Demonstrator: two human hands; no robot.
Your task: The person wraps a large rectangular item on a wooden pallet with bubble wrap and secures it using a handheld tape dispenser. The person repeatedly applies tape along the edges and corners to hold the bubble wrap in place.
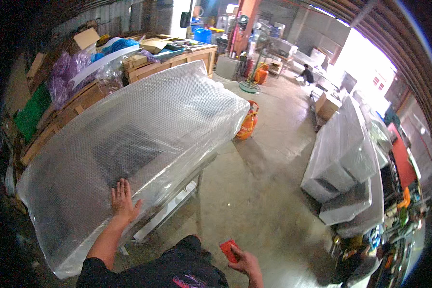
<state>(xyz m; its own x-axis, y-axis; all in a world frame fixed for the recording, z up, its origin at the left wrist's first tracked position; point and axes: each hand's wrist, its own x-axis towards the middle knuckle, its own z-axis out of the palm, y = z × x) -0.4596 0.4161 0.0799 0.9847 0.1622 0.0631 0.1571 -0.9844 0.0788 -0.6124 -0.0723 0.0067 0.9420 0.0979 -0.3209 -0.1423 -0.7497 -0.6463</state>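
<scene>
A long, bulky item lies under a sheet of clear bubble wrap (173, 103) on my left, and a dark patch shows through it. My left hand (124, 204) rests flat on the wrap near its closer long edge, fingers stretched out. Below the wrapped item, part of a metal frame (177, 199) is visible. Low in front of my body, my right hand (246, 264) is closed around a small, flat red tool (229, 250) with a thin tip at its upper end. Its exact kind is unclear. The red tool is apart from the wrap.
Wooden crates (165, 67) piled with plastic and cardboard stand behind the wrapped item. An orange gas cylinder (247, 122) is beside its far end. On the right are several wrapped boxes (343, 144). Farther off, a person (306, 74) crouches near a green-based stand fan (249, 86).
</scene>
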